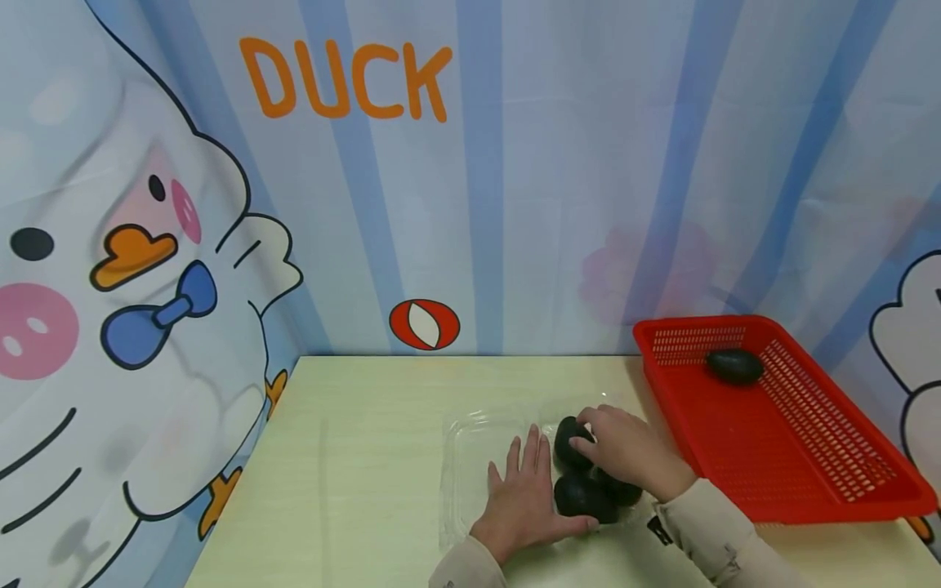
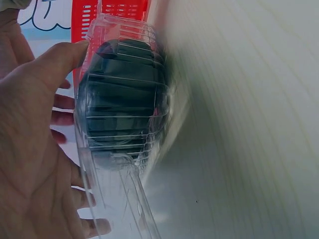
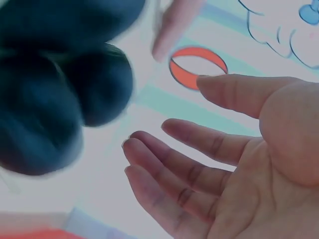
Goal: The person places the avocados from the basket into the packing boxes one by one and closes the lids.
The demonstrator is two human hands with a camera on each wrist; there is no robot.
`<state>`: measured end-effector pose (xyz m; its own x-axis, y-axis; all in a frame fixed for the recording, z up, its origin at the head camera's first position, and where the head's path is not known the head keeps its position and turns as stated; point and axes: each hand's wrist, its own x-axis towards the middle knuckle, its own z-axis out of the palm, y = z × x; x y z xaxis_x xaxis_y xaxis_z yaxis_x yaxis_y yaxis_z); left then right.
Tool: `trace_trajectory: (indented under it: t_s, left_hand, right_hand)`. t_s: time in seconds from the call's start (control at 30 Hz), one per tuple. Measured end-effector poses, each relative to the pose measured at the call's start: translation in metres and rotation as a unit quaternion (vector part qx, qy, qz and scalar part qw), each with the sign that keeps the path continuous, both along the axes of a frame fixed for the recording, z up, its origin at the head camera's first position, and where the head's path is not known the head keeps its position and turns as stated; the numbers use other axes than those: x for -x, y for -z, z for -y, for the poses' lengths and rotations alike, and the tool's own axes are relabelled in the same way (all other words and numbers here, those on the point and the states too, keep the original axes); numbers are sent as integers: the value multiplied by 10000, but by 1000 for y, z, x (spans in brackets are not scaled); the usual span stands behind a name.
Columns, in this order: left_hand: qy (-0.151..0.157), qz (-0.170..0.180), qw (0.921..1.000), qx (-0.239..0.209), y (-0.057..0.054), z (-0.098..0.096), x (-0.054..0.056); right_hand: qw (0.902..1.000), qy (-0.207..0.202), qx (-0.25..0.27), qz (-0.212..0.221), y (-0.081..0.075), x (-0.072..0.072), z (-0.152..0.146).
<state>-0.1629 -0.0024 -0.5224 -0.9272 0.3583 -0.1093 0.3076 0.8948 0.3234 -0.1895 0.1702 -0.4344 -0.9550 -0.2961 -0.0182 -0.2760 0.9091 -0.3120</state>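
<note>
Three dark green avocados (image 1: 586, 498) sit close together in one half of a clear plastic clamshell box (image 1: 470, 474), whose other half lies folded out to the left. My left hand (image 1: 522, 498) is spread over the box's middle with straight fingers; in the left wrist view its thumb (image 2: 65, 57) lies at the rim beside the avocados (image 2: 124, 99). Over the far avocado (image 1: 570, 445) is my right hand (image 1: 632, 449), its fingertips right at the fruit's side. The right wrist view shows that hand's fingers (image 3: 194, 169) loosely bent, thumb apart, nothing between them.
A red perforated plastic basket (image 1: 779, 441) stands at the table's right side, with a single avocado (image 1: 735, 366) near its far end. Behind the pale wooden table (image 1: 367, 474) hangs a blue striped cloth (image 1: 544, 163) with duck drawings.
</note>
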Motion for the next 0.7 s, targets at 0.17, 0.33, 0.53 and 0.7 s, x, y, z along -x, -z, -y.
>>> trace_trajectory:
  t_s: [0.17,0.33,0.53,0.7]
  left_hand:
    - [-28,49,10000,-25,0,0,0]
    - [-33,7,10000,-27,0,0,-1]
    - [-1,-50,10000,-81,-1,0,-2]
    - [49,-127,9999,-105,-1,1,-2]
  right_hand:
    - [9998,25,184,-14,-22,6,-17]
    - [9995,240,196,49,-35,15,-35]
    - [9993,331,106,-98,-42,29,-60]
    - [9987,495,-59,-59,-44,43,-83]
